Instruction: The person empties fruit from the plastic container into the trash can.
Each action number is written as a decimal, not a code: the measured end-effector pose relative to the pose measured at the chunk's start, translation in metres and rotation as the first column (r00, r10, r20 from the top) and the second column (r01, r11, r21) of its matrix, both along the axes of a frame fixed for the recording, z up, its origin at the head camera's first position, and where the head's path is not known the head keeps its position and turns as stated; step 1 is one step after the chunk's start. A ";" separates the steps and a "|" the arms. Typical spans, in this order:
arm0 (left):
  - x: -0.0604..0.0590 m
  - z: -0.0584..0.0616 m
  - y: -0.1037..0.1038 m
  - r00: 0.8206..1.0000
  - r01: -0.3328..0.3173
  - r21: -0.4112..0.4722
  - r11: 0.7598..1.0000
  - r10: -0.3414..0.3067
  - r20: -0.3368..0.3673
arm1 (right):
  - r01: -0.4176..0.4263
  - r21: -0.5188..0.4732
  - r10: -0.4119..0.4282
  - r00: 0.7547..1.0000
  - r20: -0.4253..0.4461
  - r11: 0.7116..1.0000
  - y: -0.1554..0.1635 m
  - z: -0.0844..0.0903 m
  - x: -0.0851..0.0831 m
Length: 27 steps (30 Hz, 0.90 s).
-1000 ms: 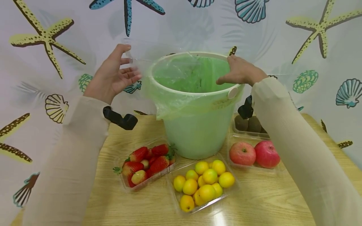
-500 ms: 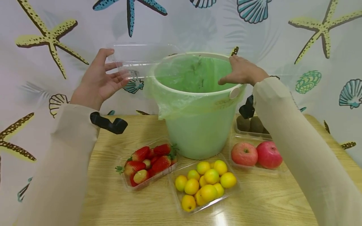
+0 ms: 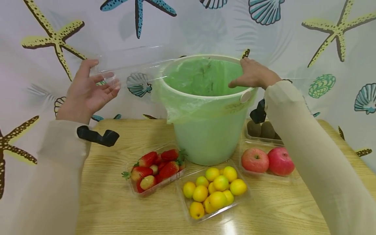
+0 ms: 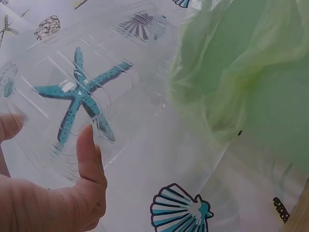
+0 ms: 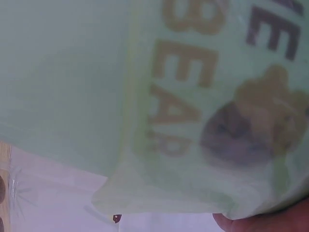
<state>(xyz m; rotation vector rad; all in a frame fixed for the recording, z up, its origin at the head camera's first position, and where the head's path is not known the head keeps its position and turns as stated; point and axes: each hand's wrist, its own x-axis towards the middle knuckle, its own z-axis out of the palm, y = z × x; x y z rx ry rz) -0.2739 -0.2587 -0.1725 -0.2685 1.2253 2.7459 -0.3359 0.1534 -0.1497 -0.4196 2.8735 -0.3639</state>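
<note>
A pale green bucket lined with a thin green bag stands at the back of the wooden table. My right hand lies over the bucket's far right rim, fingers curled down inside it; the right wrist view shows only a sliver of that hand beneath the printed bucket wall. My left hand is raised left of the bucket and pinches one end of an empty clear plastic tray between thumb and fingers. The tray and thumb fill the left wrist view.
In front of the bucket sit clear trays of strawberries and small yellow fruits. To its right are two apples and brown kiwis in trays. A starfish-and-shell printed curtain hangs close behind.
My left hand has carried the clear tray leftwards and slightly down, away from the bucket. The right hand has stayed on the rim.
</note>
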 end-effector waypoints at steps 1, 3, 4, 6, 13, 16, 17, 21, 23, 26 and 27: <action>0.001 -0.002 -0.003 1.000 -0.001 0.019 1.000 0.001 0.004 | -0.001 0.001 0.001 1.000 0.000 1.000 0.000 0.000 0.000; 0.002 -0.005 -0.010 1.000 -0.007 0.050 0.999 0.006 0.007 | -0.005 0.003 0.005 1.000 -0.003 1.000 0.000 0.000 0.000; 0.004 -0.007 -0.013 1.000 -0.008 0.066 0.998 0.007 0.009 | -0.006 0.004 0.006 1.000 -0.005 1.000 -0.001 0.000 0.000; 0.006 -0.010 -0.020 1.000 -0.010 0.083 0.996 0.009 0.010 | -0.009 0.004 0.009 1.000 -0.008 1.000 -0.001 0.000 0.000; 0.014 -0.025 -0.041 0.995 -0.051 0.034 0.998 0.048 0.085 | -0.006 -0.002 0.006 1.000 -0.010 1.000 0.001 0.000 0.002; 0.019 -0.035 -0.048 0.992 -0.065 -0.001 0.998 0.065 0.108 | -0.008 0.000 0.008 1.000 -0.010 1.000 0.000 0.000 0.002; 0.020 -0.039 -0.049 0.992 -0.067 -0.015 0.998 0.068 0.109 | -0.007 0.000 0.007 1.000 -0.010 1.000 0.000 0.000 0.001; 0.021 -0.055 -0.053 0.991 -0.065 -0.063 0.996 0.072 0.114 | -0.006 -0.006 0.006 1.000 -0.008 1.000 0.000 0.000 0.000; 0.022 -0.064 -0.055 0.991 -0.059 -0.064 0.996 0.066 0.119 | -0.005 -0.006 0.005 1.000 -0.005 1.000 0.001 0.000 -0.001; 0.021 -0.077 -0.058 0.991 -0.044 -0.050 0.998 0.050 0.125 | -0.004 0.000 0.004 1.000 -0.004 1.000 0.001 0.000 -0.002; 0.021 -0.082 -0.058 0.991 -0.039 -0.047 0.998 0.045 0.126 | -0.005 0.002 0.005 1.000 -0.005 1.000 0.001 0.000 -0.003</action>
